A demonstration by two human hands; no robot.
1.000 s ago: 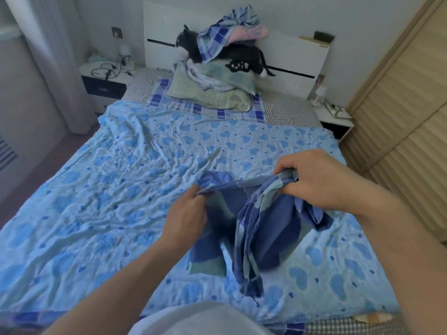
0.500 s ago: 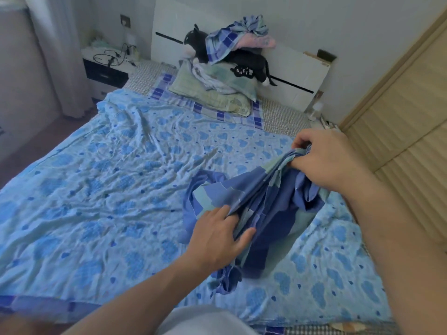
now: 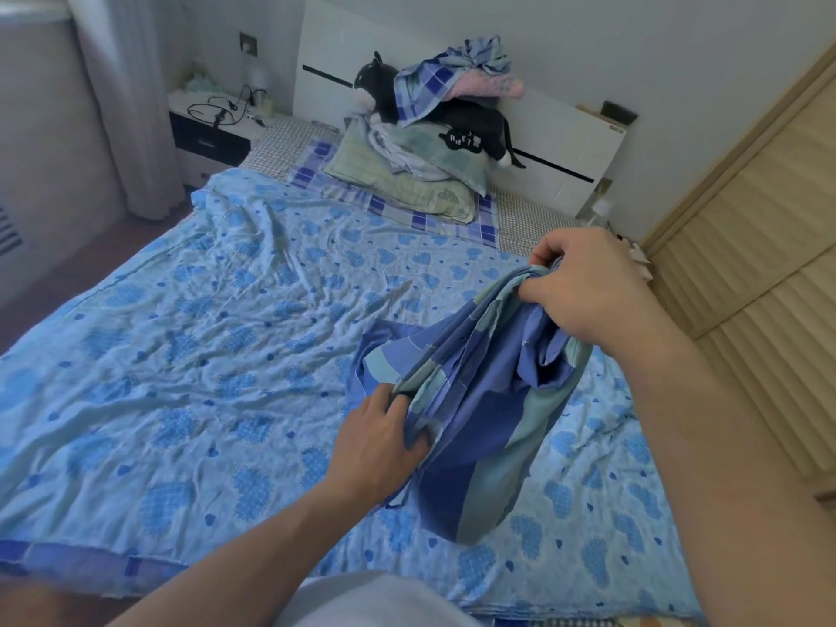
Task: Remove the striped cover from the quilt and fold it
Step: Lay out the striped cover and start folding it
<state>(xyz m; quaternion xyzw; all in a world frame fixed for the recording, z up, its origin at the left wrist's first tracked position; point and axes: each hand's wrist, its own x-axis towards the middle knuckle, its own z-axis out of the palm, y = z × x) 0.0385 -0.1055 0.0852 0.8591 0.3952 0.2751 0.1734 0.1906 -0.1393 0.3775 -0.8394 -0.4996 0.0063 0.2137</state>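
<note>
A bunched striped cover (image 3: 479, 414) in dark blue, light blue and pale green hangs between my hands above the bed. My right hand (image 3: 592, 282) grips its upper edge, raised at the right. Lower down, my left hand (image 3: 384, 438) pinches a gathered fold of the same cloth. The loose lower part sags onto the light blue heart-print sheet (image 3: 190, 355) that covers the bed.
Pillows, folded cloths and a black plush cat (image 3: 434, 110) are piled at the white headboard (image 3: 565, 138). A nightstand (image 3: 212, 124) with cables stands at the far left. Wooden wardrobe doors (image 3: 751, 246) run along the right side. A curtain (image 3: 122, 101) hangs left.
My left hand dropped from the cover's top edge to a lower fold and now pinches it. My right hand rose and moved right, stretching the cloth.
</note>
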